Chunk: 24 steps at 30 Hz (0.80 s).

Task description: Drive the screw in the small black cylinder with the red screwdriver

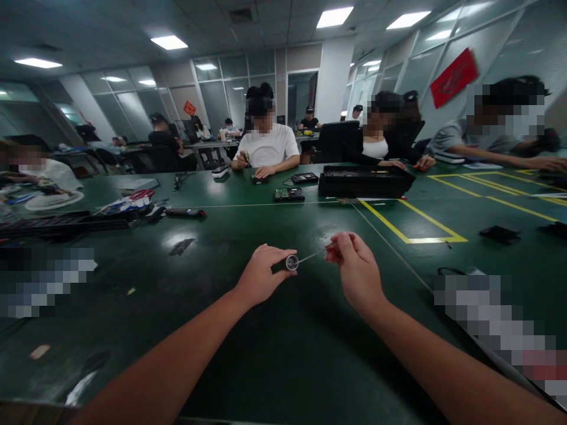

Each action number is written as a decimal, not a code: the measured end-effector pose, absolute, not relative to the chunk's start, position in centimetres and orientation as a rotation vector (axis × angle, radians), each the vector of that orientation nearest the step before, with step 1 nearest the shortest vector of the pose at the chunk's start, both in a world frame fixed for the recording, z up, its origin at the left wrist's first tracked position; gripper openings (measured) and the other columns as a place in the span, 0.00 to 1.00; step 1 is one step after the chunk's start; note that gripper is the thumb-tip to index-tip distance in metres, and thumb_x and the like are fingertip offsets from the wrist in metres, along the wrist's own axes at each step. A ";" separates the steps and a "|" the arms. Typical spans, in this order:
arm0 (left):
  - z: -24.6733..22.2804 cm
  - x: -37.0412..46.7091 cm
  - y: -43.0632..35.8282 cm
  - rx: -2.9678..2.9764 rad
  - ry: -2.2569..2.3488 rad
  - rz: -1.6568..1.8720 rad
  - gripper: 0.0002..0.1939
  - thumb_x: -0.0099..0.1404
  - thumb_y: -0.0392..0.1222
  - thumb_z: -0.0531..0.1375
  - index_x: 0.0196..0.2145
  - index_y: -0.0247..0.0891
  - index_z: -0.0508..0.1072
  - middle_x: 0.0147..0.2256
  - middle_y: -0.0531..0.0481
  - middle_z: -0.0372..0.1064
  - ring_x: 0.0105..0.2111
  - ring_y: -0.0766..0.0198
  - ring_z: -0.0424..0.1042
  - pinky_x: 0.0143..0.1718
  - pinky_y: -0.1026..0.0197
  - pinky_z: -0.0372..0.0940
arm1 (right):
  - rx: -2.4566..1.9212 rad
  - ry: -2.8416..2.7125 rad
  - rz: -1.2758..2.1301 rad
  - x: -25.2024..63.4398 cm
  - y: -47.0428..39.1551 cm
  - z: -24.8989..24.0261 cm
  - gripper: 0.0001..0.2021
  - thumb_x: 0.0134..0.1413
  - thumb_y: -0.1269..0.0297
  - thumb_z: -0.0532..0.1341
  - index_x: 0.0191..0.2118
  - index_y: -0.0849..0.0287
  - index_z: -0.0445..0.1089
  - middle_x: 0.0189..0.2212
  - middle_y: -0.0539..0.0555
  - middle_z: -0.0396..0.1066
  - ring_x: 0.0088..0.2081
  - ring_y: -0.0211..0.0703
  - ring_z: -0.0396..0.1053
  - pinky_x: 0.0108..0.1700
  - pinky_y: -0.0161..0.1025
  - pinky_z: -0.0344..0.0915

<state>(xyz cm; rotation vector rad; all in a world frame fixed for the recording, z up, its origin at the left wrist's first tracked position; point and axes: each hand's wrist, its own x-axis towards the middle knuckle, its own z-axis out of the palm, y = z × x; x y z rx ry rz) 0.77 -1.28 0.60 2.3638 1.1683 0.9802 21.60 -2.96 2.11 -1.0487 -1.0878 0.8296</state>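
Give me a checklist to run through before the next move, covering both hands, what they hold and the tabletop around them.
1. Left hand has the small round part between thumb and finger: ok.
2. Right hand holds the thin rod: ok.
3. Rod's far end lined up at the round part: ok.
4. Rod's end seated inside it: cannot tell, too small.
5. Black box apart from both hands: ok.
6. Tabletop free of scraps: not ok, a small pale scrap lies to the left.
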 end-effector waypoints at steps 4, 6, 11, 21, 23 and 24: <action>0.5 0.7 -1.3 2.293 1.235 0.999 0.21 0.62 0.43 0.68 0.53 0.46 0.75 0.47 0.49 0.77 0.47 0.54 0.72 0.61 0.42 0.57 | -1.089 -1.301 0.639 21.5 -3.7 2.3 0.12 0.67 0.52 0.54 0.38 0.55 0.67 0.29 0.50 0.71 0.31 0.42 0.70 0.36 0.41 0.67; 0.5 0.7 -1.4 2.289 1.242 0.999 0.22 0.62 0.44 0.68 0.54 0.46 0.75 0.46 0.49 0.77 0.47 0.54 0.72 0.60 0.43 0.58 | -1.089 -1.380 0.578 21.5 -4.0 2.3 0.12 0.68 0.53 0.53 0.40 0.55 0.67 0.30 0.51 0.72 0.32 0.42 0.70 0.37 0.42 0.67; 0.7 0.7 -1.6 2.286 1.250 0.974 0.21 0.62 0.45 0.68 0.53 0.47 0.75 0.46 0.50 0.77 0.46 0.54 0.72 0.59 0.44 0.58 | -1.111 -1.497 0.495 21.4 -4.3 2.0 0.12 0.69 0.53 0.53 0.42 0.55 0.67 0.31 0.51 0.73 0.32 0.43 0.72 0.36 0.41 0.66; 0.2 0.6 -1.2 2.304 1.227 1.004 0.22 0.60 0.44 0.70 0.52 0.47 0.76 0.49 0.50 0.77 0.48 0.55 0.73 0.60 0.44 0.57 | -1.248 -1.642 0.282 21.8 -4.8 3.5 0.13 0.63 0.53 0.60 0.35 0.56 0.72 0.23 0.49 0.73 0.24 0.41 0.70 0.27 0.38 0.61; 0.1 0.6 -1.2 2.308 1.223 1.010 0.22 0.60 0.43 0.71 0.52 0.47 0.76 0.49 0.49 0.77 0.49 0.54 0.73 0.60 0.43 0.56 | -1.273 -1.674 0.268 22.0 -4.8 3.7 0.13 0.61 0.52 0.62 0.33 0.56 0.73 0.23 0.49 0.74 0.23 0.41 0.70 0.26 0.37 0.60; 0.1 0.6 -1.1 2.305 1.230 1.008 0.22 0.60 0.43 0.71 0.52 0.47 0.76 0.49 0.49 0.77 0.49 0.54 0.73 0.60 0.44 0.56 | -1.272 -1.692 0.275 22.0 -4.8 3.7 0.13 0.61 0.52 0.62 0.34 0.56 0.73 0.24 0.50 0.74 0.24 0.41 0.70 0.26 0.37 0.61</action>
